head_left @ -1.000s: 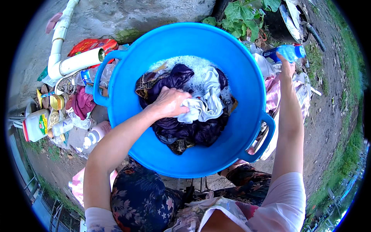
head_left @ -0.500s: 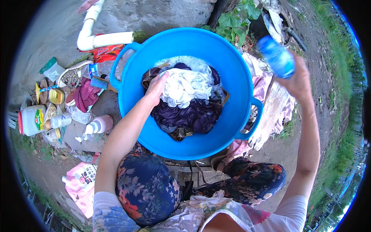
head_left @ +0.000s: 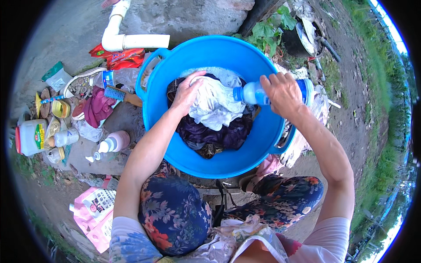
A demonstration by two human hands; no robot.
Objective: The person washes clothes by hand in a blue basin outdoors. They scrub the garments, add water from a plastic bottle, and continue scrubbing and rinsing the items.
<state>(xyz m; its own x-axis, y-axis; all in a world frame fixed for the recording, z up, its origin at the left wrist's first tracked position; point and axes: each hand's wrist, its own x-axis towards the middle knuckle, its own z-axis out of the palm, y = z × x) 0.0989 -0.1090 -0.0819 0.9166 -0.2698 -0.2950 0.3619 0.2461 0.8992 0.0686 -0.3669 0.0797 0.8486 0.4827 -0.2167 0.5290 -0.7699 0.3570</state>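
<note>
Blue bottle (head_left: 253, 93) being held level over white cloth (head_left: 213, 105) inside a wide tub (head_left: 211, 165)

The load is being ringed by the tub's round blue rim, with a broad band of bare wall being left exposed on the near side and along the right. Suds (head_left: 226, 73) are being pressed up against the far wall. On the left, movement is being narrowed by a white pipe (head_left: 147, 41) beyond the rim and by a brush (head_left: 116, 94) whose wooden handle is being pointed at the tub. More room is being offered on the right, where the rim is being bordered by pale crumpled fabric (head_left: 298, 147) and then by a strip of soil (head_left: 368, 144).

The bottle is being gripped around its middle by the right hand (head_left: 281, 94), fingers closed; its base is being carried past the right rim and its cap is being aimed left, right at the cloth. The cloth's left edge is being cupped by the left hand (head_left: 187, 96), half curled; whether fabric is being pinched cannot be told. Dark purple clothes (head_left: 219, 133) are being partly covered by the white cloth.
</note>
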